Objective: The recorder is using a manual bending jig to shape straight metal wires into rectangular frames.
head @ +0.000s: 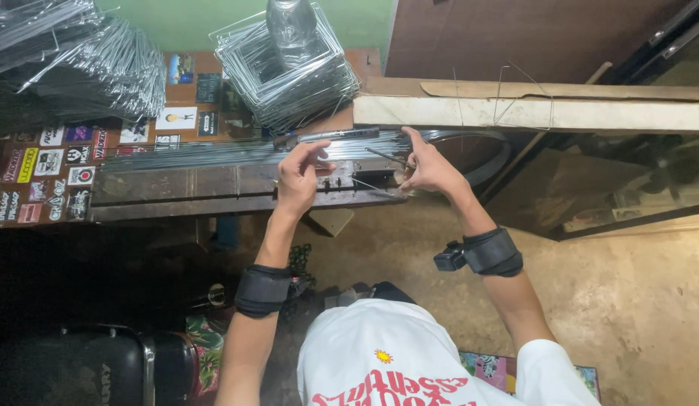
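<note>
A long bundle of straight metal wires (214, 153) lies along the wooden bench (176, 188). My left hand (298, 179) pinches a thin wire over a small metal bending jig (349, 179) on the bench edge. My right hand (427, 167) holds the other part of that wire (385, 156), its fingers curled beside the jig. Both wrists wear black straps.
A stack of bent square wire frames (289, 75) with a clear plastic bottle (291, 26) on it stands behind. More wire frames (71, 60) pile at the far left. A pale plank (530, 113) runs right. A dark seat (86, 368) sits at lower left.
</note>
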